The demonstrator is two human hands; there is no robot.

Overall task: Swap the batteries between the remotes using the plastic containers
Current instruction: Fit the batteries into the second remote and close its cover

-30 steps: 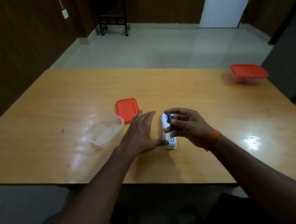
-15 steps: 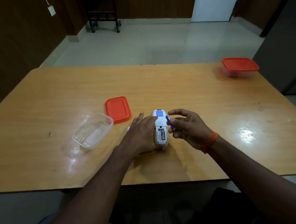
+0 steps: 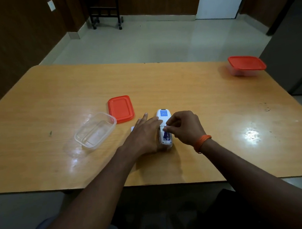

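A white remote (image 3: 163, 115) lies face down on the wooden table (image 3: 180, 87), its battery bay uncovered. My left hand (image 3: 144, 134) lies flat beside it, fingers straight, steadying its left edge. My right hand (image 3: 183, 126) pinches a blue battery (image 3: 166, 135) that sits tilted in the bay. A small white piece (image 3: 132, 128), perhaps the battery cover, peeks out left of my left hand. An uncovered clear plastic container (image 3: 96, 131) stands to the left, with its orange lid (image 3: 121, 109) lying beside it.
A second clear container with an orange lid (image 3: 247, 65) on it sits at the table's far right corner. Beyond the table are a tiled floor and a black wheeled stand (image 3: 105, 12). The near table edge runs just below my forearms.
My right hand has brought the blue battery down from beside the remote into its bay. My left hand has slid closer along the remote's side. The camera has shifted slightly.
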